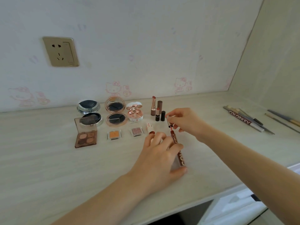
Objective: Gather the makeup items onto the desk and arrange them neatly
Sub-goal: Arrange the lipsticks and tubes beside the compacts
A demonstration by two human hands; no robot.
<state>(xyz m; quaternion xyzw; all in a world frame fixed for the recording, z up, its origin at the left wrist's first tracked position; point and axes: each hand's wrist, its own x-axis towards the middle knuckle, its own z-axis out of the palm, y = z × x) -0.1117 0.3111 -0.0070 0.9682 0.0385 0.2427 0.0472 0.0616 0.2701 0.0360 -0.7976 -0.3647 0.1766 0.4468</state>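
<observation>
My left hand [159, 153] grips a dark red lip gloss tube [179, 155] just above the desk [48, 168]. My right hand [183, 121] pinches its silver cap with the wand [169, 122], pulled just clear of the tube's mouth. Behind them stand two open lipsticks [153, 103] [157, 114] with their caps beside them. To the left sit three open compacts: silver [88, 108], rose-gold [115, 111] and white [135, 113]. In front lie a brown eyeshadow quad [85, 135], an orange pan [114, 134], a pink glitter pan [136, 132] and a small white lipstick [150, 128].
A COLORKEY tube [241, 119] with several pencils and brushes [282, 120] lies at the desk's far right. A gold wall socket [60, 51] is on the wall behind. The desk's front edge runs at lower right, above white drawers [235, 207].
</observation>
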